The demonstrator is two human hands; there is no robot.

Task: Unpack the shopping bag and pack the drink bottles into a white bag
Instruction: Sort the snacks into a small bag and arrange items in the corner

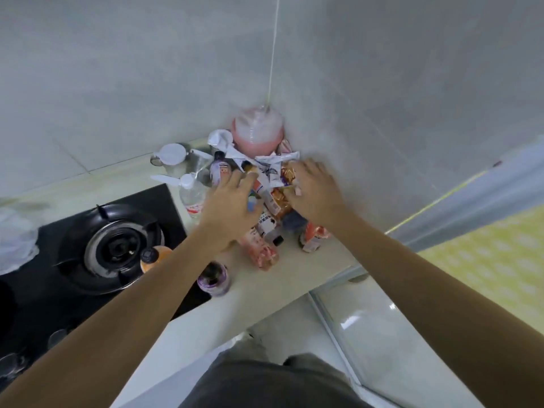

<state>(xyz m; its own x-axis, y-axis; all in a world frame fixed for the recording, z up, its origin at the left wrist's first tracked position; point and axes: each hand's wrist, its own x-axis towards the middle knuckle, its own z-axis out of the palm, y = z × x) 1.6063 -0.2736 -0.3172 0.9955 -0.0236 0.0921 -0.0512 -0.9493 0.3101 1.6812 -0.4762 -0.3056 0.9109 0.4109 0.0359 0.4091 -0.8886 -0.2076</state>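
On counter [294, 278], both hands over bottles [266, 228] (blurred)

two hands [232, 201], one gas burner [117, 245], one pink jug [257, 134] (bottles too heaped to count)

Black gas burner [117, 248] left of the counter [294, 278] — pink lidded tub [257, 129] in the corner

— What sort of place is this?
— A home kitchen: a black gas hob [97, 245] with its burner [117, 247] is set into a pale counter [294, 278].
— Anything else?
— Grey tiled walls [117, 83] meet in the corner, where bottles and jars [191, 192] crowd.
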